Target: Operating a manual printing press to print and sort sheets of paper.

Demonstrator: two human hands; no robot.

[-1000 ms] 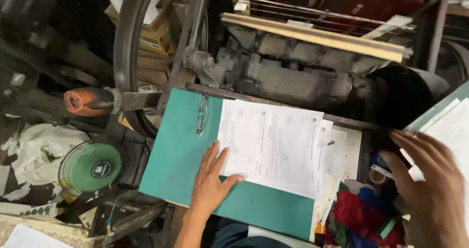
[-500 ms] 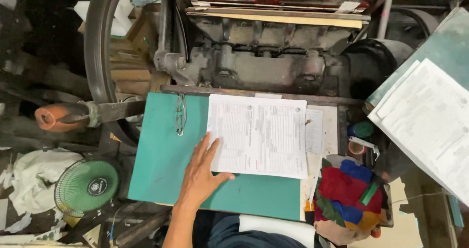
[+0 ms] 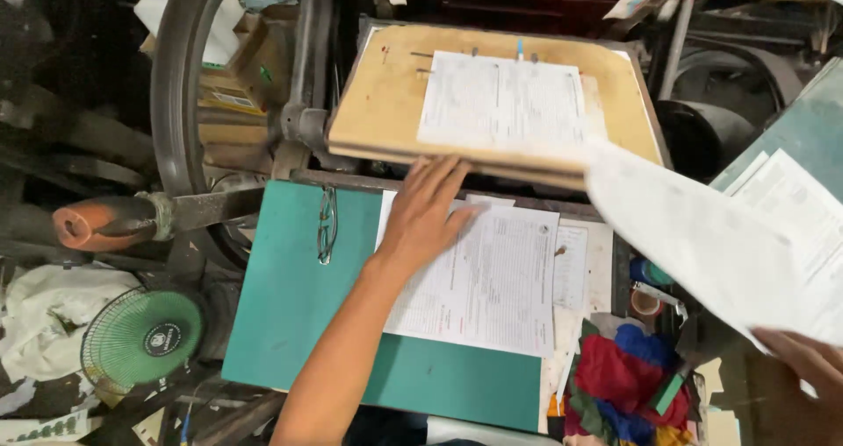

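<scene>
Left hand [image 3: 426,213] lies flat, fingers spread, on the stack of white printed paper forms [image 3: 492,279] sitting on the teal board worktop [image 3: 290,297]. Right hand [image 3: 803,367] pinches a blurred loose white sheet [image 3: 694,235] mid-air, just right of the tan wooden platen [image 3: 378,104], which already carries a printed sheet [image 3: 500,104]. I'd say keep that palm flat so thin, slippery paper doesn't shift. Greasy dark iron flywheel [image 3: 176,104] on the left.

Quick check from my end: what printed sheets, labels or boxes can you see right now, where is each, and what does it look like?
Printed form: white sheet on the tan board, top centre.
Form stack: white, on the green folder, under the left hand.
Loose sheet: white, held by the right hand.
Cardboard boxes: brown, upper left.
</scene>
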